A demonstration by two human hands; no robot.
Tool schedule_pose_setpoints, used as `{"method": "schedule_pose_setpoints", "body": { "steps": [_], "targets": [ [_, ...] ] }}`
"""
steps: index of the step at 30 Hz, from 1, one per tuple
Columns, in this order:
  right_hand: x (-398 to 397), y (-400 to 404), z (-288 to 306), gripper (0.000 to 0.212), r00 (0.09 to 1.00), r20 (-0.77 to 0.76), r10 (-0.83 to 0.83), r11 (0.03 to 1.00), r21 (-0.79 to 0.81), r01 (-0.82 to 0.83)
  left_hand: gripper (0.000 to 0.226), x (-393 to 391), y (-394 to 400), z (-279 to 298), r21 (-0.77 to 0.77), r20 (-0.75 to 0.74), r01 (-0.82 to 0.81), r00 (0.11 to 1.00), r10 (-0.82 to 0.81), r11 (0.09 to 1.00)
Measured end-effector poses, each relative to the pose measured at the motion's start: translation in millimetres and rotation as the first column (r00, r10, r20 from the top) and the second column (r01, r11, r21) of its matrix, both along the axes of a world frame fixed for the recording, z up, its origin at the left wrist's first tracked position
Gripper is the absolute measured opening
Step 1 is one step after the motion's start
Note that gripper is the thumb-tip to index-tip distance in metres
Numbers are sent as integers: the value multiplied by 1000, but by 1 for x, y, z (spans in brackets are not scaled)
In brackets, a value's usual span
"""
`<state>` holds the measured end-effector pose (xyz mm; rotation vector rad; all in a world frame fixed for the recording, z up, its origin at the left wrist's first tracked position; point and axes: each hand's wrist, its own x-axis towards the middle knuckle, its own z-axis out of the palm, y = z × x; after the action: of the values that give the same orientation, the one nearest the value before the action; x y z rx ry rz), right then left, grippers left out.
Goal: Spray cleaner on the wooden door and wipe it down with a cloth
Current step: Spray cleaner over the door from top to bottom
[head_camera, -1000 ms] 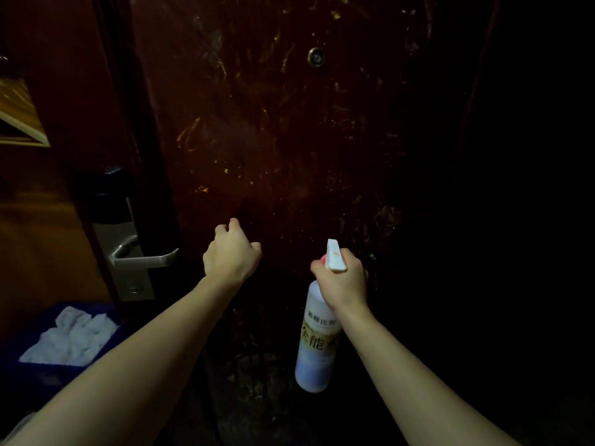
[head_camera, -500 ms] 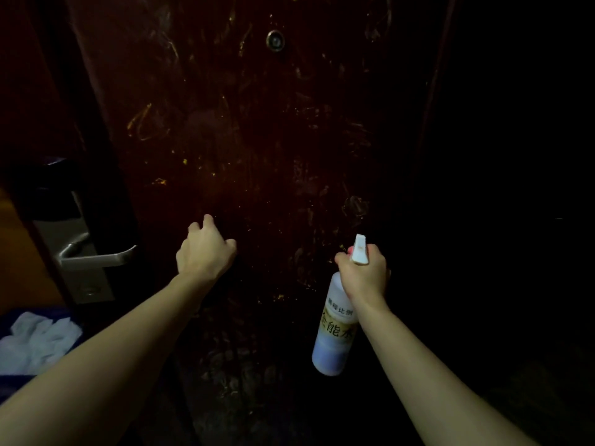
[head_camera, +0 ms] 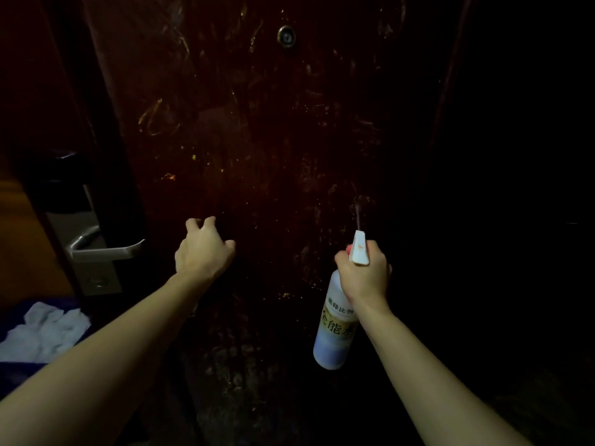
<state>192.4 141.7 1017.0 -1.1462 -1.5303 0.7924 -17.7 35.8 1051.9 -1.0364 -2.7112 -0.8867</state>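
Note:
The dark red wooden door [head_camera: 264, 149] fills the view, scratched and smudged, with a peephole [head_camera: 286, 36] near the top. My right hand [head_camera: 363, 275] grips the neck of a white spray bottle [head_camera: 335, 336] with its nozzle aimed at the door. A thin jet of mist [head_camera: 357, 209] leaves the nozzle. My left hand [head_camera: 204, 249] is stretched toward the door at mid height, fingers loosely bent and holding nothing; whether the fingertips touch the wood is unclear. A white cloth [head_camera: 45, 333] lies crumpled at the lower left.
A silver lever handle [head_camera: 106, 251] on a metal lock plate sits at the door's left edge. The cloth rests on something blue [head_camera: 19, 365]. The right side of the view is nearly black.
The view swung right, then back left. My right hand has raised the bottle slightly, and spray mist now shows. My left hand's fingers have loosened from a tighter curl.

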Motion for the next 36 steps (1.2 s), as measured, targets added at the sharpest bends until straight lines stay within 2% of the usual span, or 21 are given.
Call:
{"method": "schedule_pose_setpoints", "body": {
  "steps": [4, 7, 12, 20, 25, 32, 36],
  "targets": [
    [-5, -3, 0, 10, 1000, -21, -3, 1000, -2, 3, 63, -3, -4, -4, -11, 20, -36, 999, 36, 999],
    [-14, -8, -2, 12, 998, -30, 64, 998, -8, -64, 61, -6, -7, -5, -19, 16, -49, 999, 50, 999],
    [-30, -20, -13, 9, 984, 100, 147, 989, -24, -145, 61, -14, -16, -11, -60, 27, -47, 998, 49, 997],
    [-59, -43, -32, 12, 954, 101, 282, 958, -89, -273, 62, -25, -30, -25, -98, 39, -75, 996, 79, 992],
    [-72, -59, -47, 12, 931, 186, 315, 948, -113, -298, 66, -36, -37, -32, -85, 39, -63, 997, 67, 994],
    [-94, -84, -71, 18, 896, 159, 415, 906, -159, -392, 63, -55, -48, -43, -110, -25, 7, 1000, -9, 994],
    [-106, -95, -81, 13, 869, 157, 469, 878, -190, -440, 61, -62, -58, -50, -179, -101, -2, 995, -17, 984]
  ]
}}
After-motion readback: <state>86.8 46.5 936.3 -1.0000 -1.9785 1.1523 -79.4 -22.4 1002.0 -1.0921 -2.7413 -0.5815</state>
